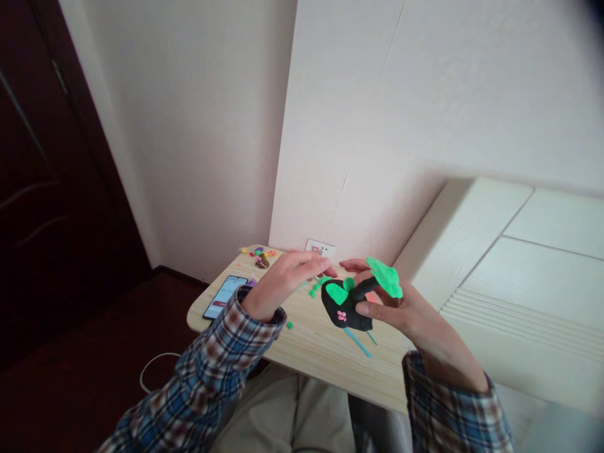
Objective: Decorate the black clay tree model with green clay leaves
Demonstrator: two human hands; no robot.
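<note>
A black clay model (355, 319) is at the right half of the small table, with a dark trunk topped by a green clay crown (385, 278). A green heart-shaped patch (336, 293) and a small pink cluster (341, 316) sit on its base. My right hand (415, 311) grips the model from the right, its thumb by the foot of the trunk; some fingers are hidden behind it. Over the table's middle, my left hand (287, 277) reaches right with fingers stretched, holding nothing visible. Green clay bits (312, 292) lie just past its fingertips.
On the wooden table (306, 349), a phone (225, 297) lies left and several coloured clay pieces (262, 259) lie at the back left. Blue sticks (358, 343) lie before the model. A wall socket (321, 247) is behind; a white headboard (509, 270) stands right.
</note>
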